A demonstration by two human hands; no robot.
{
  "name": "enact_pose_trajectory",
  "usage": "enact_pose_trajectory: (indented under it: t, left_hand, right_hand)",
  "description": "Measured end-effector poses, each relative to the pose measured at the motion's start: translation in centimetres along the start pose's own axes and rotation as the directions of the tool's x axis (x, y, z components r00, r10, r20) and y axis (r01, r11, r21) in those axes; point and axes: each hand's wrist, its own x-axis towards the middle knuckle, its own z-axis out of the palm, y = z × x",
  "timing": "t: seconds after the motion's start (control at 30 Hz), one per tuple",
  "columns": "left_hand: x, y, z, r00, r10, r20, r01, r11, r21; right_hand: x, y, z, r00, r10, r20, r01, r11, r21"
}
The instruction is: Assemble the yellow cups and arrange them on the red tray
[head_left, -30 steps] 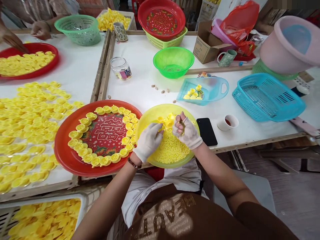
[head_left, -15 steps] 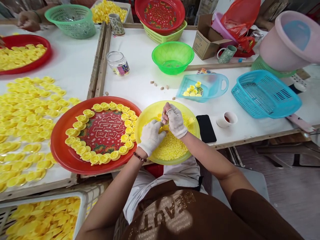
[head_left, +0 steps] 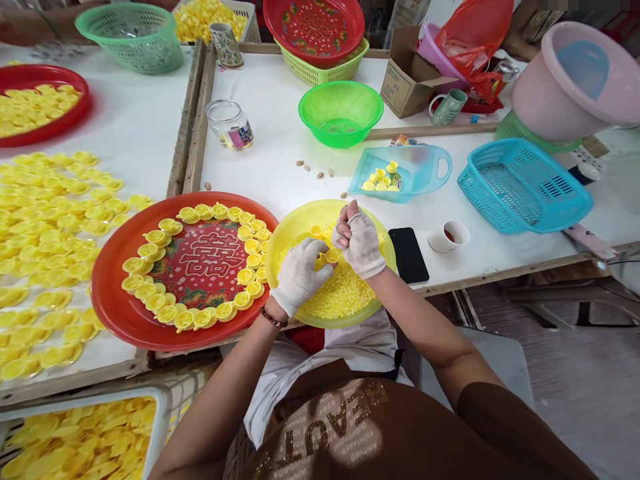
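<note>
Both my hands, in white gloves with bare fingertips, are over a yellow basin (head_left: pixel 285 230). Many small pale yellow beads (head_left: pixel 340 300) fill its lower part. My left hand (head_left: pixel 300 273) is closed, with a small yellow cup-shaped plastic piece (head_left: pixel 331 256) at its thumb and fingertips. Curled in a fist just above the basin's right side is my right hand (head_left: pixel 361 243); whatever its fingers hold is hidden. More yellow cup pieces (head_left: pixel 316 230) lie on the beads behind my hands. To the left, a red tray (head_left: pixel 113 287) carries a ring of yellow cup pieces along its edge.
A black phone (head_left: pixel 409 255) and a paper cup (head_left: pixel 449 237) with dark liquid stand right of the basin. Beyond are a blue scoop (head_left: pixel 425 180), a blue basket (head_left: pixel 525 190), a green bowl (head_left: pixel 341 113) and a glass jar (head_left: pixel 230 125). Yellow pieces (head_left: pixel 55 220) cover the left table.
My right fist has moved a little to the right, away from my left hand. The yellow cup piece at my left fingertips shows more plainly. The whole view has shifted slightly.
</note>
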Motion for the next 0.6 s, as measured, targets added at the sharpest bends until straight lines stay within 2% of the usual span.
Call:
enact_pose_trajectory:
  t: [0.17,0.37,0.6]
  left_hand:
    - [-0.17,-0.22,0.20,0.999,0.034,0.007,-0.034,0.999,-0.040]
    - [-0.23,-0.32,0.24,0.999,0.036,-0.006,-0.036,0.998,-0.055]
    - [-0.25,-0.22,0.09,0.999,0.018,0.032,-0.016,0.998,-0.060]
  right_hand:
    - [-0.24,0.62,0.54,0.997,-0.071,0.035,0.071,0.997,-0.012]
    - [0.02,0.53,0.02,0.999,-0.040,-0.020,0.040,0.999,0.009]
    - [-0.49,0.48,0.13,1.000,-0.017,0.014,0.017,0.999,-0.045]
